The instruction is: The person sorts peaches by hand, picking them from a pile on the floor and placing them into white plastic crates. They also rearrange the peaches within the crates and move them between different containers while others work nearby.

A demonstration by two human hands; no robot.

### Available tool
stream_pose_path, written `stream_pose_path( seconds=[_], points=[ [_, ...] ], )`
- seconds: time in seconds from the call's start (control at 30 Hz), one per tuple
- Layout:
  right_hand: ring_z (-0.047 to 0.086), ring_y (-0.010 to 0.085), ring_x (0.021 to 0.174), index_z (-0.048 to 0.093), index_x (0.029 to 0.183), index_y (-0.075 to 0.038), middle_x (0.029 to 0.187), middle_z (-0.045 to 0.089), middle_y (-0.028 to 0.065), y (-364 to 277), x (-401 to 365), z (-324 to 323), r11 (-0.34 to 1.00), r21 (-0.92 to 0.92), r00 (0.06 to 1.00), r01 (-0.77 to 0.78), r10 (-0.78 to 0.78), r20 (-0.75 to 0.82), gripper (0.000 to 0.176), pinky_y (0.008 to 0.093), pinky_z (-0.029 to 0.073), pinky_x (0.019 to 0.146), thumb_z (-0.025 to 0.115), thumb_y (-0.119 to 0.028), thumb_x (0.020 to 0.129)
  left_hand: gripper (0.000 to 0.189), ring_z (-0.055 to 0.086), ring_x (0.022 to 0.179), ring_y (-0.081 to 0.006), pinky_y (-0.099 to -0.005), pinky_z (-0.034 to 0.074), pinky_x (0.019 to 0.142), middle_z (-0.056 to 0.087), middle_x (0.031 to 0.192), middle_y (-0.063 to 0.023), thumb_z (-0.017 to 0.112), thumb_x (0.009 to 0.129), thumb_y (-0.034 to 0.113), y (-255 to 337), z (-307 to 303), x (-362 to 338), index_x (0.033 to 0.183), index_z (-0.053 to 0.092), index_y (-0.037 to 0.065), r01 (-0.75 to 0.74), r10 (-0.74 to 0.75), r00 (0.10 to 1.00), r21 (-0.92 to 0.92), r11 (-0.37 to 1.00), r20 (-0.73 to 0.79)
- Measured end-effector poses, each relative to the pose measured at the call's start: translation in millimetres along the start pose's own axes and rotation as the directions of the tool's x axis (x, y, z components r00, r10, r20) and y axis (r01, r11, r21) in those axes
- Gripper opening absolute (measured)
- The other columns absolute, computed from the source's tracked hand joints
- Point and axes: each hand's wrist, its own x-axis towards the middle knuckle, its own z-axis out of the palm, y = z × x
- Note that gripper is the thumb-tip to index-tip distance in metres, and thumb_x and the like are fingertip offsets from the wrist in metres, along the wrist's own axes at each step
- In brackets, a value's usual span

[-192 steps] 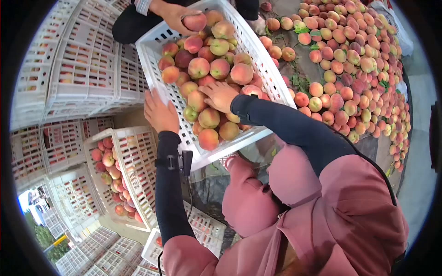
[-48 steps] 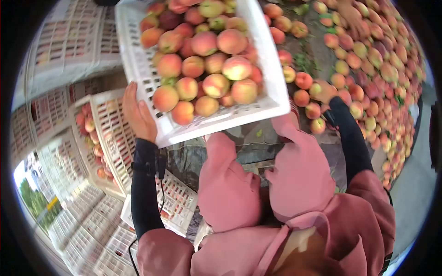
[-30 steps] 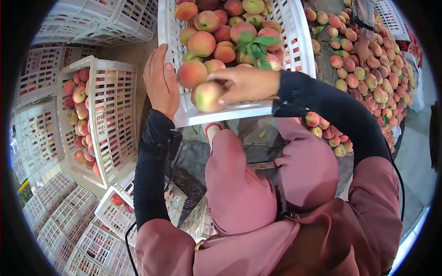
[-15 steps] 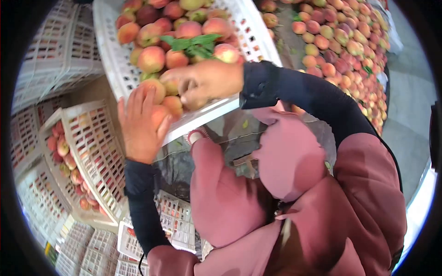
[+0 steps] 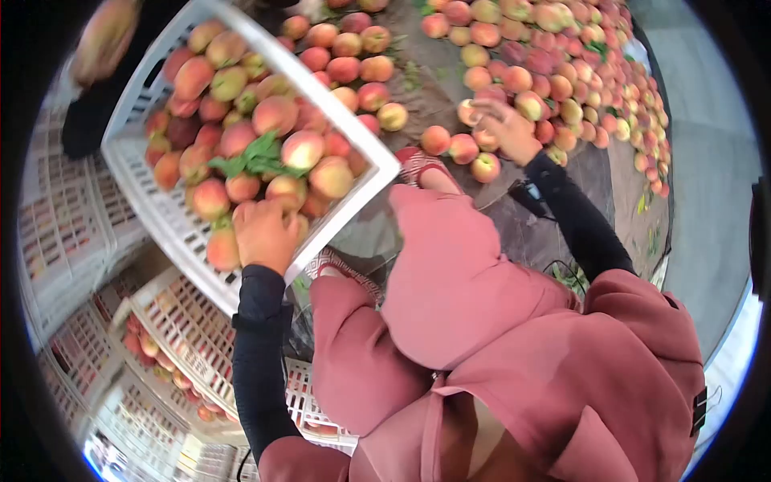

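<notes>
Dark grey sheeting (image 5: 365,233) covers the ground in the head view, with a smooth grey surface (image 5: 707,161) beyond it at the right. Stacked white slatted plastic crates (image 5: 72,233) stand along the left side. Below them, an off-white slatted crate (image 5: 193,329) is set at an angle and contains more fruit.

One white rectangular plastic crate (image 5: 341,223) with perforated walls occupies the upper left, in front of the person. It contains round red-and-yellow peaches (image 5: 275,115); a sprig of green leaves (image 5: 257,157) lies on top of them.

Left hand (image 5: 265,233): positioned inside the near end of this crate, back of the hand upward, fingers bent over the fruit. One peach lies just beside it on the left; others lie directly beyond the fingers. Whether it grips one cannot be determined.

Right hand (image 5: 506,128): extended to the near edge of a broad pile of loose peaches (image 5: 518,79) on the ground, right of the crate. Its fingers are partly curled, with a pale peach (image 5: 467,112) at the fingertips; whether it is grasped cannot be determined. Three further peaches lie near, on the person's side.
</notes>
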Motion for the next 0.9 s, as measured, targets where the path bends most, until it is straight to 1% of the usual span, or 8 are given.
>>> stream_pose_path(
  seconds=[0.23, 0.47, 0.53, 0.57, 0.7, 0.73, 0.83, 0.9],
  points=[
    [0.061, 0.0231, 0.102, 0.055, 0.117, -0.003, 0.112, 0.060, 0.0105, 79.0, -37.9, 2.1, 0.942, -0.298, 0.982, -0.153, 0.112, -0.150, 0.035, 0.0334, 0.049, 0.086, 0.063, -0.014, 0.084, 0.020, 0.055, 0.082, -0.0340, -0.0446, 0.041, 0.074, 0.058, 0.079, -0.0155, 0.063, 0.081, 0.024, -5.9, -13.4, 10.1, 0.082, 0.061, 0.004, -0.004, 0.035, 0.967, -0.120, 0.993, 0.254],
    [0.055, 0.0340, 0.106, 0.045, 0.129, -0.008, 0.125, 0.051, 0.0144, 96.3, 17.4, 51.9, 0.766, -0.627, 0.982, 0.140, -0.029, 0.185, 0.065, 0.0429, 0.045, 0.088, 0.071, -0.020, 0.070, 0.063, 0.066, 0.081, -0.0354, -0.0441, 0.051, 0.068, 0.068, 0.091, -0.0156, 0.064, 0.083, 0.027, -24.6, -27.8, 63.8, 0.138, 0.037, 0.014, 0.237, -0.213, 0.966, -0.173, 0.956, 0.146],
    [0.056, 0.0353, 0.102, 0.045, 0.127, -0.008, 0.119, 0.054, 0.0154, 126.6, 27.5, 66.3, 0.780, -0.596, 0.975, 0.191, -0.082, 0.206, 0.068, 0.0433, 0.046, 0.084, 0.072, -0.020, 0.066, 0.052, 0.063, 0.075, -0.0378, -0.0473, 0.048, 0.065, 0.066, 0.086, -0.0183, 0.063, 0.080, 0.022, -31.3, -3.5, 72.9, 0.128, 0.045, 0.012, 0.261, -0.283, 0.929, 0.120, 0.958, 0.238],
    [0.057, 0.0363, 0.098, 0.045, 0.126, -0.008, 0.114, 0.056, 0.0159, 131.1, 35.0, 70.0, 0.787, -0.577, 0.972, 0.218, -0.119, 0.204, 0.067, 0.0443, 0.047, 0.080, 0.072, -0.020, 0.065, 0.038, 0.062, 0.074, -0.0389, -0.0487, 0.047, 0.065, 0.064, 0.081, -0.0189, 0.062, 0.078, 0.021, -46.3, 18.8, 70.6, 0.113, 0.050, 0.010, 0.087, -0.088, 0.992, 0.018, 0.996, 0.090],
    [0.057, 0.0350, 0.104, 0.044, 0.125, -0.005, 0.114, 0.056, 0.0191, 118.8, 43.1, 58.1, 0.933, -0.353, 0.986, 0.062, -0.002, 0.168, 0.069, 0.0390, 0.047, 0.085, 0.074, -0.026, 0.066, 0.020, 0.062, 0.077, -0.0388, -0.0481, 0.047, 0.063, 0.063, 0.083, -0.0192, 0.057, 0.081, 0.016, -29.2, -27.0, 62.8, 0.101, 0.053, 0.012, 0.182, -0.184, 0.971, 0.030, 0.983, 0.153],
    [0.057, 0.0287, 0.104, 0.045, 0.123, -0.005, 0.111, 0.057, 0.0166, 85.7, 38.9, 52.9, 0.956, -0.236, 0.974, -0.177, 0.205, 0.100, 0.065, 0.0349, 0.046, 0.087, 0.075, -0.028, 0.070, 0.024, 0.063, 0.078, -0.0379, -0.0456, 0.048, 0.064, 0.064, 0.085, -0.0201, 0.057, 0.081, 0.014, -28.8, -50.0, 46.5, 0.104, 0.053, 0.010, 0.298, -0.290, 0.949, -0.055, 0.953, 0.121],
    [0.054, 0.0194, 0.107, 0.049, 0.121, -0.004, 0.111, 0.057, 0.0111, 86.7, 48.1, 30.7, 0.967, 0.208, 0.988, -0.145, 0.128, 0.090, 0.044, 0.0310, 0.044, 0.090, 0.067, -0.017, 0.083, 0.038, 0.064, 0.078, -0.0344, -0.0376, 0.050, 0.072, 0.063, 0.092, -0.0220, 0.059, 0.079, 0.009, -23.2, -114.8, -36.0, 0.116, 0.052, 0.003, 0.495, -0.521, 0.842, -0.586, 0.642, 0.140],
    [0.054, 0.0185, 0.107, 0.051, 0.120, -0.003, 0.111, 0.057, 0.0107, 49.8, 60.4, 30.3, 0.970, 0.228, 0.989, -0.077, 0.045, 0.142, 0.040, 0.0308, 0.044, 0.090, 0.065, -0.016, 0.084, 0.045, 0.064, 0.079, -0.0318, -0.0350, 0.049, 0.077, 0.062, 0.096, -0.0235, 0.062, 0.079, 0.010, -39.2, -117.4, -122.5, 0.121, 0.050, -0.001, 0.631, -0.652, 0.728, -0.579, 0.516, 0.212]
  ],
)
